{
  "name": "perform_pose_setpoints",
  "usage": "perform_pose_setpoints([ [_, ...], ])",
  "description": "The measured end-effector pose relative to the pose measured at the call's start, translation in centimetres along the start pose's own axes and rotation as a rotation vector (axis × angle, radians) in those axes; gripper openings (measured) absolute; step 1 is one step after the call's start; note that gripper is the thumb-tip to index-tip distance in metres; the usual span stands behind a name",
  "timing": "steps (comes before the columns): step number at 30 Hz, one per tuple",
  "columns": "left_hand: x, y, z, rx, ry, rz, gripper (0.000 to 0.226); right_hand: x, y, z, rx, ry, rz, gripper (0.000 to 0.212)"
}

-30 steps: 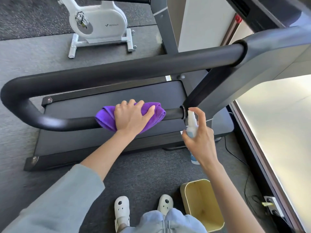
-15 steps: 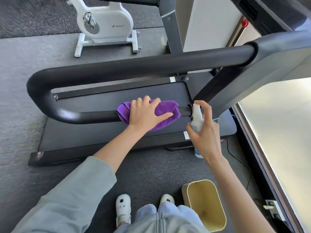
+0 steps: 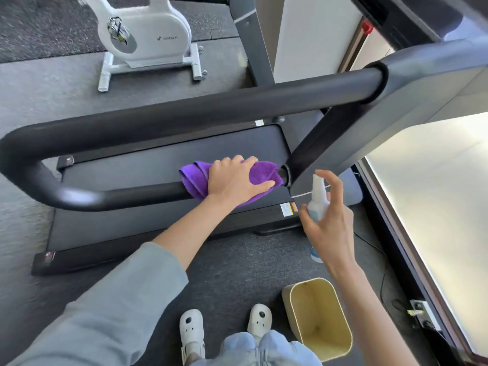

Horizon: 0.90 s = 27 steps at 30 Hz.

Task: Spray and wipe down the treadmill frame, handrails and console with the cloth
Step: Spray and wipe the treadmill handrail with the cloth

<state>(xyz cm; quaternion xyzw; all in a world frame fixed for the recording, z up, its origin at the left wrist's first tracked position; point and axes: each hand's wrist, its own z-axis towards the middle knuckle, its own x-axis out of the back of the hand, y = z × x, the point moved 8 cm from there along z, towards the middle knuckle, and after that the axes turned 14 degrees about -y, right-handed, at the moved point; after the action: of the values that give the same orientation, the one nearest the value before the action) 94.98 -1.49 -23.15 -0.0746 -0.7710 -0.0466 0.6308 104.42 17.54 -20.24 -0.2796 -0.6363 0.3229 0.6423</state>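
Observation:
A black U-shaped handrail (image 3: 137, 194) of the treadmill runs across the view, above the dark running deck (image 3: 158, 165). My left hand (image 3: 235, 180) grips a purple cloth (image 3: 260, 174) wrapped over the near rail, close to the joint with the grey upright (image 3: 327, 143). My right hand (image 3: 330, 228) holds a small white spray bottle (image 3: 318, 199) upright just right of the cloth, with the index finger raised over its nozzle. The console lies at the top right, mostly out of view.
A pale yellow waste bin (image 3: 320, 320) stands on the grey floor by my white shoes (image 3: 191, 331). A white exercise bike (image 3: 148, 35) sits behind the treadmill. A bright window ledge (image 3: 427, 196) and a cable with a wall socket (image 3: 420, 313) run along the right.
My left hand has slid the cloth rightwards along the near rail toward the upright joint. My right hand keeps the bottle beside it.

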Motion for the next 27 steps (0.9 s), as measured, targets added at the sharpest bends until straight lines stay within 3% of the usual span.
perform_pose_setpoints([
  [3,-0.2,4.2,1.4,-0.055,0.002,0.045,0.082,1.0,0.6,-0.5,-0.015,0.024,-0.002,0.063],
  [6,-0.2,3.7,1.3,-0.097,0.007,0.028,0.085,1.1,0.2,-0.9,-0.014,0.015,0.008,0.064],
  [15,0.7,-6.1,-4.5,0.016,0.099,-0.036,0.088,-2.5,-4.0,-0.5,0.075,-0.039,0.028,0.065],
  [21,0.7,-13.2,-9.7,0.090,0.142,-0.042,0.074,-4.8,-6.4,-1.0,0.087,-0.043,0.028,0.066],
  [27,1.4,-18.6,-12.8,0.159,0.116,0.053,0.083,-6.7,-8.4,-1.1,0.095,-0.055,0.031,0.064],
])
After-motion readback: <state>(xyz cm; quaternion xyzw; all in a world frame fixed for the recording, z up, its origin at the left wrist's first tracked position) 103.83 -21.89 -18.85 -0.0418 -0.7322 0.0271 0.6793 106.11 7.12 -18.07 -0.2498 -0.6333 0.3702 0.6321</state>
